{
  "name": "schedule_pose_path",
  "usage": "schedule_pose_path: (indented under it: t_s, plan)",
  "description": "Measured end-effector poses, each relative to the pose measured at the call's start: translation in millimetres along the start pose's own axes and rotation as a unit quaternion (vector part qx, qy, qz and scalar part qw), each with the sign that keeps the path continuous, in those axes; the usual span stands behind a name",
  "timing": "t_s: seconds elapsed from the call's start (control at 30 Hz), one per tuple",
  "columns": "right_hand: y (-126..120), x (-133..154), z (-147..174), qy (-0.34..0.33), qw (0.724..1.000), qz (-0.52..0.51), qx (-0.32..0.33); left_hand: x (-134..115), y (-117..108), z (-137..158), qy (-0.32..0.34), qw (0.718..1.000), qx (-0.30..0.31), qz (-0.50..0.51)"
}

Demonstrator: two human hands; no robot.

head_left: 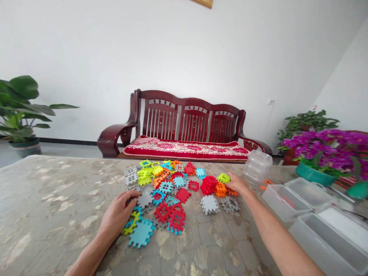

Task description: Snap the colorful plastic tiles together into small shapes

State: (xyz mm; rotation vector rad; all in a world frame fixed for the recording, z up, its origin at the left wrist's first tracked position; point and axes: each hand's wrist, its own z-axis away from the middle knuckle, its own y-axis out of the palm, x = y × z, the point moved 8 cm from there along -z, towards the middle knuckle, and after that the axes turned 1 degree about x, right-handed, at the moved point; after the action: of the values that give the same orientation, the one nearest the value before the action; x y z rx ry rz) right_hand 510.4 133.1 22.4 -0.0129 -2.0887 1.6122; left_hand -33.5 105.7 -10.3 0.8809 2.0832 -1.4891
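Observation:
Interlocking plastic tiles with notched edges, many with window cut-outs, lie in a loose multicoloured pile. My left hand (pixel 120 209) is at the pile's left side, fingers curled around a mostly hidden red tile (pixel 127 204). Near it are a grey tile (pixel 144 199), a yellow-green tile (pixel 132 223) and a large blue tile (pixel 142 232). To the right of the pile, my right hand (pixel 238 184) pinches the edge of a yellow-green tile (pixel 223 178). Beside its fingers are orange tiles (pixel 220 189), a red stack (pixel 209 185), a pale grey tile (pixel 209 204) and grey tiles (pixel 230 205).
Clear plastic boxes (pixel 287 201) with lids open stand on the right of the cloth-covered table (pixel 57 214). Behind them are a smaller clear container (pixel 257 165) and purple flowers in a teal pot (pixel 313 174). A wooden bench (pixel 195 119) stands beyond the table.

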Motion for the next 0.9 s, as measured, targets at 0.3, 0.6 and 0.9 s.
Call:
schedule_pose_path:
  t_s: [0.3,0.6,0.9]
  plan:
    - [17,13,-9,-0.053,0.996,0.036,0.067,2,1,0,0.003,1.0,0.002,-0.003]
    - [30,25,-29,-0.108,0.989,0.01,0.098,0,1,1,0.006,1.0,0.009,-0.006]
    - [40,28,-46,-0.114,0.985,-0.042,0.122,0,0,0,0.009,1.0,0.005,-0.001]
